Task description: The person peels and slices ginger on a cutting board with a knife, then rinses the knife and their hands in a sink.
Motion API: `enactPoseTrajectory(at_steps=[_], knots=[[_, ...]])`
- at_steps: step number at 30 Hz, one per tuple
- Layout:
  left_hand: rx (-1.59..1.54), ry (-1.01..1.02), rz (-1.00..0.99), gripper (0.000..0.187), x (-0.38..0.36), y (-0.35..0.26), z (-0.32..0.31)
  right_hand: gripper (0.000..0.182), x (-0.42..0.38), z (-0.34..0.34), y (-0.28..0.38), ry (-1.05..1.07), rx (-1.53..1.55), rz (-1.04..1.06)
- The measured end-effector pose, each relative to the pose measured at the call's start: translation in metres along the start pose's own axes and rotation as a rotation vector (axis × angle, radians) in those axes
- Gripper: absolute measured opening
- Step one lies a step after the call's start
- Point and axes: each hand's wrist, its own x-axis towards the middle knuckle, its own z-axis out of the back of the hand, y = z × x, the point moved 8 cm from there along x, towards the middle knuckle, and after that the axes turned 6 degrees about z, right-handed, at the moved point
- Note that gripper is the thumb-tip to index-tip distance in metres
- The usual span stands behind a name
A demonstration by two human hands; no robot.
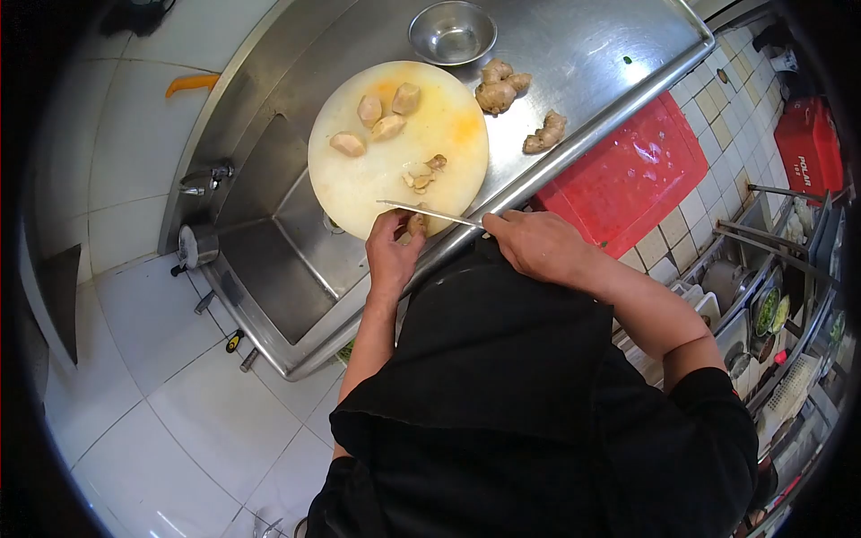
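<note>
My left hand (394,253) is closed on a piece of ginger (417,224) at the near edge of a round white cutting board (359,197). From the right, my right hand (531,240) grips a knife (432,212) by its handle, the blade lying across the ginger beside my left fingers. Several peeled pieces (388,127) rest on the far left part of the board. Small trimmings (421,177) lie near its middle. Two unpeeled ginger roots, one larger (500,87) and one smaller (545,133), are on the steel counter to the right.
A metal bowl (452,34) stands beyond the board. The sink basin (269,269) is at the left, with a faucet (206,180). A red lid (628,175) lies right of the counter edge. Shelves with containers (762,314) and a red box (807,148) are farther right.
</note>
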Motion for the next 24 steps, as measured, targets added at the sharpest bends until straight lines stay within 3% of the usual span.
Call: enactPoseTrajectory(at_steps=[8,17,23,24], knots=[[0.114,0.033,-0.049,0.031,0.002,-0.008,-0.002,0.023,0.004,-0.001,-0.003,0.039,-0.077,0.02],[0.066,0.122,-0.075,0.039,0.002,-0.008,-0.004,0.024,0.04,-0.018,-0.026,0.154,0.092,-0.058],[0.066,0.091,0.072,0.036,0.007,0.009,0.005,0.026,0.021,-0.011,-0.031,0.041,0.172,-0.096],[0.117,-0.066,-0.085,0.034,0.004,-0.005,0.017,0.027,0.017,-0.007,-0.029,0.049,0.184,-0.088]])
